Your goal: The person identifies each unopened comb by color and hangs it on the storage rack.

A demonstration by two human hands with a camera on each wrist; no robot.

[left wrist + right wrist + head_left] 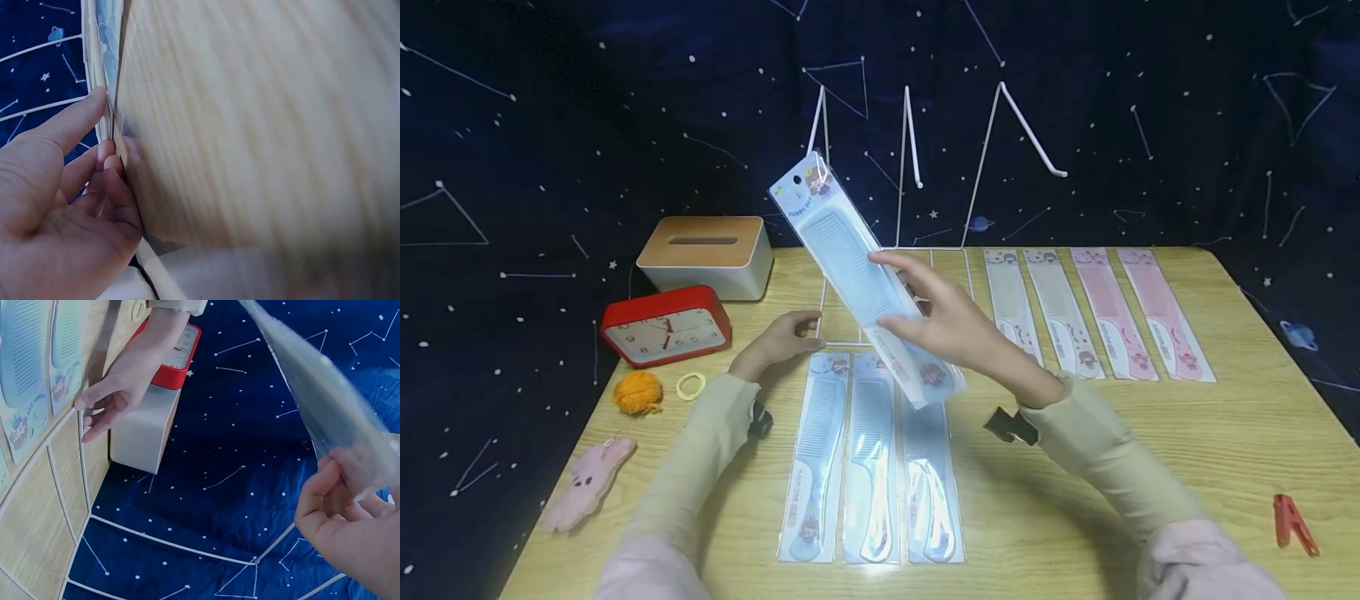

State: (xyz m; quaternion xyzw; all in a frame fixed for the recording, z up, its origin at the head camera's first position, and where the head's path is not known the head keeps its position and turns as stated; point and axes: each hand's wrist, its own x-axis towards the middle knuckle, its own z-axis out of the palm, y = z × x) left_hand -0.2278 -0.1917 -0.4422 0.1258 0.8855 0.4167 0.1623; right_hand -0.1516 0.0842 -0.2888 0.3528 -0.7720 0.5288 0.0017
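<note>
Right hand (951,321) raised above the surface (1225,433), grip closed on a blue packaged comb (857,275), pinched between fingers and thumb at the lower half and tilted with the hanging hole toward the white wire rack (910,142) behind. Left hand (782,337) down on the surface, fingers loosely straight, grip not closed round anything, fingertips touching the rack's wire base (81,450) just above the blue row. Three blue packaged combs (868,458) lying side by side near the front edge; four more packs, two pale and two pink (1097,312), in a row to the right. None yet hung on the rack's prongs, so probably early going: one comb lifted, seven flat. Off to the left, well apart: a tissue box (707,254), red clock (666,327), orange yarn ball (637,392), hair tie (691,386), pink plush toy (587,483); a red clip (1292,523) at the far right.
</note>
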